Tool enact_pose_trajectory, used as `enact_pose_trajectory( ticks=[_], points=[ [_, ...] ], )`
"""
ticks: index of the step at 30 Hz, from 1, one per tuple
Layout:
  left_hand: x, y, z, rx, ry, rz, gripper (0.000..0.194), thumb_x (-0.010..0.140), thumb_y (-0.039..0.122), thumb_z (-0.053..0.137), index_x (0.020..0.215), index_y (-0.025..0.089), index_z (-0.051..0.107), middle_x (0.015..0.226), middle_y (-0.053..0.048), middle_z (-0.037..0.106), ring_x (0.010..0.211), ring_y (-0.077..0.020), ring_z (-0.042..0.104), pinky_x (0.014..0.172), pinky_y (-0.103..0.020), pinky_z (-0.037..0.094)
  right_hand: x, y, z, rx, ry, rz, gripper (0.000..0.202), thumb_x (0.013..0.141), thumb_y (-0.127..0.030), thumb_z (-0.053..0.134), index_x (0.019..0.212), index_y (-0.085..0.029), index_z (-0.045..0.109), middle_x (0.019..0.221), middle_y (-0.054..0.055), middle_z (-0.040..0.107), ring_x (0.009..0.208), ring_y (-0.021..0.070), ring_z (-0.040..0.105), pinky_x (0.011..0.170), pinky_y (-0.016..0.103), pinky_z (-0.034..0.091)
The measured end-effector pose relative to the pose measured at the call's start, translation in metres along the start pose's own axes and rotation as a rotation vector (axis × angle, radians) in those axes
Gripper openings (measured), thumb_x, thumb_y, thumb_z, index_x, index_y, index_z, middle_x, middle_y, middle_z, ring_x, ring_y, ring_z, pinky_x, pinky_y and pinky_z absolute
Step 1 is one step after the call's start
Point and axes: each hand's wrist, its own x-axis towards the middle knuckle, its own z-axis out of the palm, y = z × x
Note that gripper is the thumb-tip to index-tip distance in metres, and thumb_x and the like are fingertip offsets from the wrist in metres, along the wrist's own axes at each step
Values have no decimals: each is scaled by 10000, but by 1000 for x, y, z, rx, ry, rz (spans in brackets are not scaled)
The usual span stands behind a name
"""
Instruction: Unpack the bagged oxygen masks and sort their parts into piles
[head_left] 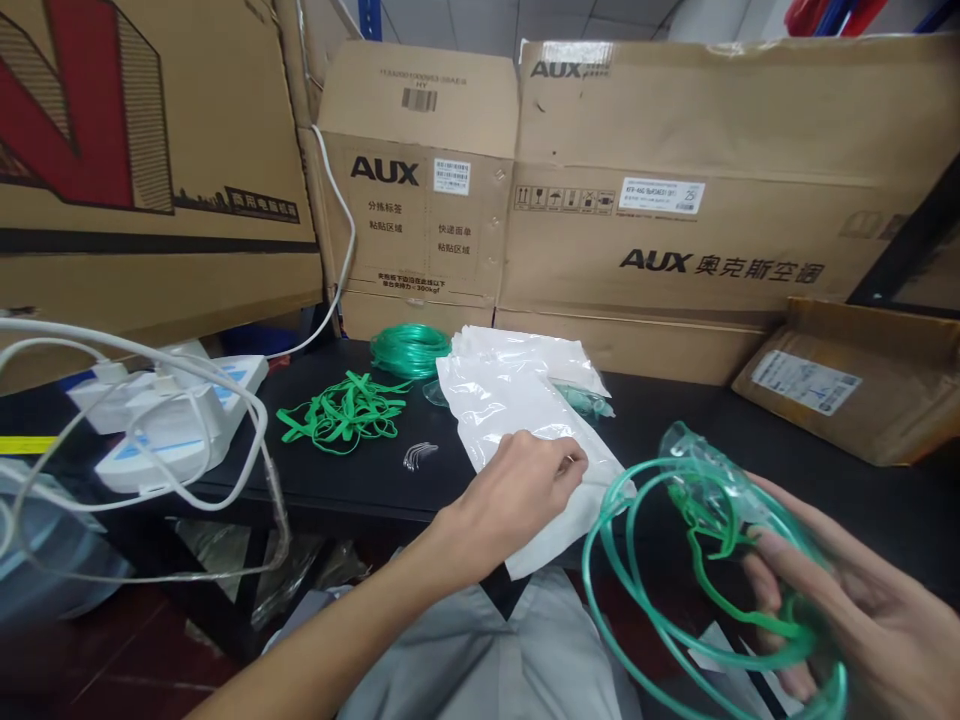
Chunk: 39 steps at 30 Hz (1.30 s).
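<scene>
My left hand (517, 490) lies over a white plastic bag (499, 405) that hangs past the table's front edge; its thumb and fingers are pinched together on the film, fingertips partly hidden. My right hand (832, 590) is closed around an oxygen mask set at the right: coiled green tubing (637, 600), a clear soft plastic piece (697, 460) and a green elastic strap (709, 580). Beneath the top bag lie more white bags (525, 345), with a clear greenish plastic piece (585, 400) poking out beside them.
On the black table (660, 410) are a tangle of green straps (349, 410), a green tubing coil (411, 348) and small metal strips (420, 456). A power strip (165, 440) with looping white cables stands left. Cardboard boxes (675, 200) line the back; a smaller carton (855, 380) sits right.
</scene>
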Motion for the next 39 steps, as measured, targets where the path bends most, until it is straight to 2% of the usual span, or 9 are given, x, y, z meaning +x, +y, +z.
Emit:
enact_pose_trajectory(
  ticks=[2, 5, 10, 13, 16, 20, 23, 32, 39],
  points=[
    [0, -1, 1, -91, 23, -47, 264, 999, 244, 497, 967, 227, 758, 901, -19, 778, 833, -201, 728, 788, -290, 534, -8, -6, 19, 86, 16, 87, 752, 687, -586, 826, 1379, -364, 632, 568, -2, 593, 279, 188, 468, 233, 322, 400],
    [1, -1, 3, -189, 75, -82, 243, 999, 255, 502, 968, 228, 742, 921, 3, 768, 832, -178, 719, 799, -279, 537, -18, -12, 41, 93, -9, 119, 758, 736, -563, 814, 1424, -341, 588, 602, -22, 601, 329, 176, 510, 293, 310, 452],
    [5, -1, 7, -175, 212, -55, 192, 987, 239, 547, 950, 204, 733, 1010, -8, 718, 796, -136, 681, 811, -267, 521, -26, -2, 55, 48, -35, 109, 779, 733, -604, 798, 1431, -353, 559, 641, -40, 620, 351, 180, 546, 289, 304, 461],
    [5, -1, 9, -146, 265, -26, 177, 996, 237, 552, 967, 200, 722, 1008, -8, 695, 835, -133, 666, 809, -260, 510, -27, 10, 58, 24, -89, 112, 802, 740, -621, 787, 1447, -334, 542, 638, -40, 622, 348, 175, 543, 309, 314, 497],
    [4, 0, 11, -106, 267, 34, 175, 1014, 258, 542, 1002, 204, 709, 970, -6, 692, 828, -135, 653, 790, -258, 506, -27, 18, 60, -8, -138, 117, 808, 750, -632, 774, 1456, -315, 540, 631, -30, 625, 339, 186, 547, 259, 301, 447],
    [2, 1, 10, -79, 159, 159, 215, 1047, 285, 500, 1063, 203, 699, 1029, -15, 724, 852, -140, 677, 763, -250, 515, -24, 15, 58, -18, -136, 126, 785, 759, -640, 760, 1440, -305, 561, 625, -26, 631, 301, 178, 519, 215, 286, 398],
    [2, 0, 6, -82, 84, 205, 241, 1064, 294, 472, 1125, 207, 689, 1140, -21, 737, 969, -161, 701, 853, -266, 528, -23, 7, 55, -35, -114, 102, 774, 755, -641, 759, 1429, -312, 571, 627, -34, 624, 298, 166, 506, 215, 279, 394],
    [2, 0, -3, -108, 57, 156, 223, 1037, 313, 533, 1125, 219, 715, 1061, -7, 774, 843, -150, 714, 734, -238, 515, -21, -15, 48, -15, 21, 86, 757, 712, -617, 796, 1381, -318, 606, 606, -34, 593, 307, 149, 473, 223, 249, 347],
    [2, 1, 6, -148, 162, 124, 215, 1027, 296, 552, 1121, 201, 721, 982, -21, 776, 826, -153, 709, 715, -238, 508, -21, -8, 49, -52, -55, 112, 783, 712, -624, 795, 1404, -320, 592, 624, -37, 595, 333, 172, 526, 222, 262, 375]
  ],
)
